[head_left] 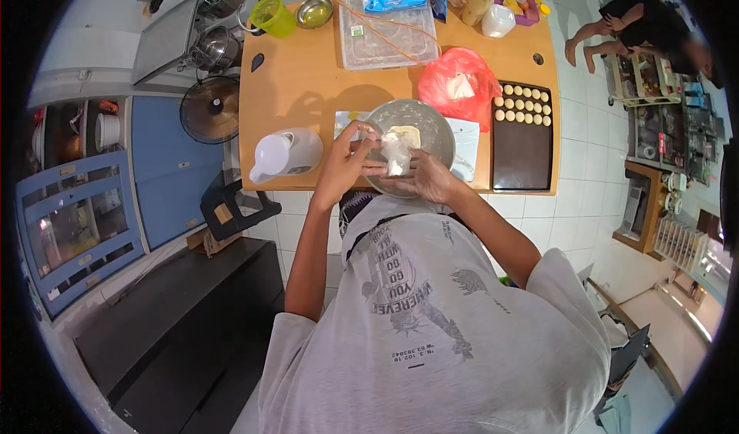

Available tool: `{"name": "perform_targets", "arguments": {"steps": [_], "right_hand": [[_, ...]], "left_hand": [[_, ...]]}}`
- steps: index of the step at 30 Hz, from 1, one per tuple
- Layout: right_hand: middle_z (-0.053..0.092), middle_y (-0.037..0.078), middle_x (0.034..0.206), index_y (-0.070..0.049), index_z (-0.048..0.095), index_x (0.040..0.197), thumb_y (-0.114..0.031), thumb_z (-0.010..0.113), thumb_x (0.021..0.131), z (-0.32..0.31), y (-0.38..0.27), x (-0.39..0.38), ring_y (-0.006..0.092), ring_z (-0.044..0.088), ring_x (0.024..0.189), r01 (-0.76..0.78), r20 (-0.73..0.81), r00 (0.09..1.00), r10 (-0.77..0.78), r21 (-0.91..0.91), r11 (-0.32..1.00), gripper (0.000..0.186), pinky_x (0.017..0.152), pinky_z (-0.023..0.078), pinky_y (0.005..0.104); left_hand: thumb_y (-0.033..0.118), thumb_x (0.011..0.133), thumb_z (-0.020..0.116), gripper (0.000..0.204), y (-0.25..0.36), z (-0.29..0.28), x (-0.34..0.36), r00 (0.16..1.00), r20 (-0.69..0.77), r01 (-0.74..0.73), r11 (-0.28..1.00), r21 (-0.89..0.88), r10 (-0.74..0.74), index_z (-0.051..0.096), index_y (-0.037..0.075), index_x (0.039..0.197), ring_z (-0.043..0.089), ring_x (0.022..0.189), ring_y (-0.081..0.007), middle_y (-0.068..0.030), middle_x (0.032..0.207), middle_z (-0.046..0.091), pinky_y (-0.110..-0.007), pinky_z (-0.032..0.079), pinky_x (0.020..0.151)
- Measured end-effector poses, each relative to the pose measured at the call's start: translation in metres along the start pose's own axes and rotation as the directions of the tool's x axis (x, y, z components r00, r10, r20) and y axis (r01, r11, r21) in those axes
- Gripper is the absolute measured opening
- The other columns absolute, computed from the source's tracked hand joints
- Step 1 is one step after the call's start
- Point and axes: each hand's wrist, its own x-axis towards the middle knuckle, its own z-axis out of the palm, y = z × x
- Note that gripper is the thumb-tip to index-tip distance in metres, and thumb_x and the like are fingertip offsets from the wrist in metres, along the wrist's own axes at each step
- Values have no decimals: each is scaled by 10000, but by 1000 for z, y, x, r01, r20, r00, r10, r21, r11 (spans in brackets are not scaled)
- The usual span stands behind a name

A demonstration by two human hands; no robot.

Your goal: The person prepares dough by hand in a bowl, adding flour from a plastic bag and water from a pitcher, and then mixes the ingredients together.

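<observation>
A wide grey metal bowl (440, 130) stands at the table's near edge, with a pale lump of dough (414, 136) inside. Over the bowl, both hands hold a small see-through plastic bag (396, 159) with white powder in it. My left hand (350, 157) has its fingers bent at the bag's left side, thumb and fingertips near its top. From the right, my right hand (428, 178) grips the lower part of the bag. Whether powder is falling is too small to tell.
Right of the bowl lie a red plastic bag (454, 80) and a dark baking tray (523, 157) with rows of pale dough balls. A white pitcher (286, 155) stands left. Farther back are a lidded plastic box (385, 45), green cup (273, 18) and metal dish (315, 12). Another person (647, 18) sits far right.
</observation>
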Motion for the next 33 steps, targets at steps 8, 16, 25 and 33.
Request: {"name": "perform_targets", "arguments": {"steps": [8,16,25,33], "right_hand": [[616,223,1326,-50,416,1491,-403,470,1088,-7,-16,-31,335,699,1111,-30,-85,996,0,-358,933,538,916,612,488],[693,226,1126,25,421,1468,-151,497,1036,15,-15,-34,305,760,939,133,-157,948,-277,-594,793,472,746,655,440],[648,232,1209,114,415,1444,-59,500,1011,1,-13,-31,308,765,965,258,-37,927,-373,-660,706,473,752,670,388],[598,147,1200,65,452,1452,-74,527,1028,6,-16,-35,229,677,982,270,-41,923,-383,-639,720,452,802,682,388]], "left_hand": [[218,1063,611,431,-22,18,4,999,28,38,997,-72,-36,471,64,1440,767,915,-284,-199,1152,677,-336,659,770],[250,1066,618,462,-20,16,13,986,164,-85,956,281,39,526,84,1487,657,824,-121,-63,1038,623,-260,583,693],[275,1074,601,316,-33,18,38,956,160,-294,836,464,247,673,35,1266,601,1085,-152,-37,1119,656,-317,482,949],[264,1062,617,286,-48,19,55,932,302,-279,928,248,200,723,60,1232,618,1095,-129,-31,1165,717,-293,486,948]]}}
